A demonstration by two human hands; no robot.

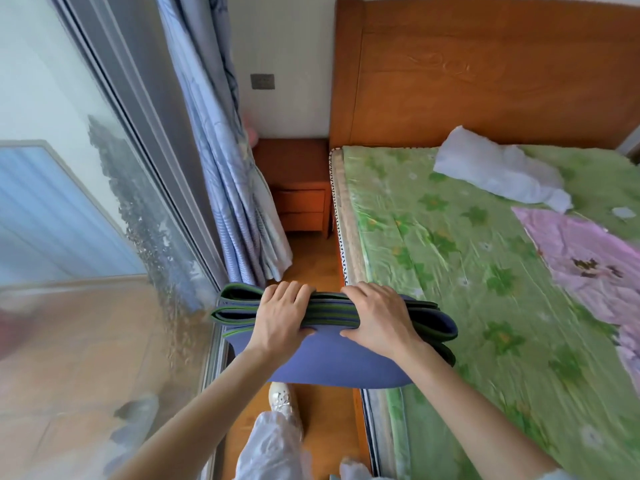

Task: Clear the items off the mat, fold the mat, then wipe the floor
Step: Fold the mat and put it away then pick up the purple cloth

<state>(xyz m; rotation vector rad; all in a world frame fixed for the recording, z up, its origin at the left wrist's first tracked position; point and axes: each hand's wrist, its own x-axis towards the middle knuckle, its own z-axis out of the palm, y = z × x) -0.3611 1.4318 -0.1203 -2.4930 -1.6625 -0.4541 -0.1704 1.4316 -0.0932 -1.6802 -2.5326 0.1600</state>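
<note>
Both forearms reach forward, left hand [282, 315] and right hand [379, 318] side by side, each gripping the folded blue-and-green mat [329, 358] by its stacked top edge, held above the wooden floor [325, 420] beside the bed [485, 271]

Mat [329, 362]: held over floor [322, 420], between window [86, 202] and bed [485, 271].
Nightstand [298, 188]: behind, beside bed.

Both my bare forearms reach forward, side by side. My left hand [281, 315] and right hand [379, 317] are palm down, fingers curled over the far side, thumbs tucked under the near side, gripping the folded mat [329, 362].
</note>
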